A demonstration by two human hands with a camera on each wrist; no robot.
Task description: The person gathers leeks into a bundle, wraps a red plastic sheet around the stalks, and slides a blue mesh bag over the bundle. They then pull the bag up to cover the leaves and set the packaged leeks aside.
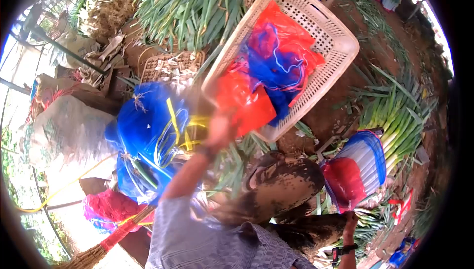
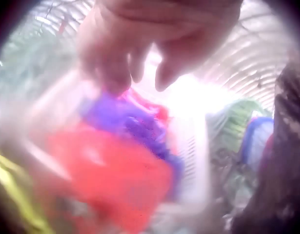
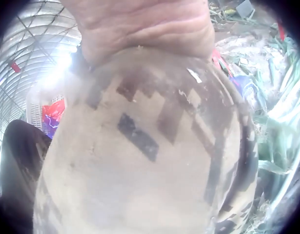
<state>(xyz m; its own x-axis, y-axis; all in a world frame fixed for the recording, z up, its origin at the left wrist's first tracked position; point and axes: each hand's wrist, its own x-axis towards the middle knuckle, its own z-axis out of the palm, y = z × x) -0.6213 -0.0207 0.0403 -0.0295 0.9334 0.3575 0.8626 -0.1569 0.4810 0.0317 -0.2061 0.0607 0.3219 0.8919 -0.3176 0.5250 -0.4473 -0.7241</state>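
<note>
My left hand (image 1: 221, 130), blurred, is at the near end of a cream plastic crate (image 1: 340, 42), overlapping red plastic bags (image 1: 236, 91) there. The left wrist view shows the same hand (image 2: 140, 44) with its fingers pointing down, thumb apart and nothing between them. Blue mesh (image 1: 269, 69) with pale strings lies on the red bags. On the trousered knee (image 3: 120, 146) rests my right hand (image 1: 349, 222); only its heel shows in the right wrist view, and its fingers are hidden there. A mesh bag (image 1: 345, 182) with a red panel, packed with white-stemmed green onions, lies near the right hand.
Piles of green onions (image 1: 197, 7) lie beyond the crate, with more onions (image 1: 400, 116) at the right. At the left stand blue plastic bags (image 1: 148, 121) with yellow straps, a pink bag (image 1: 111, 207) and a broom (image 1: 106, 242). A brown basket (image 1: 173, 66) sits behind.
</note>
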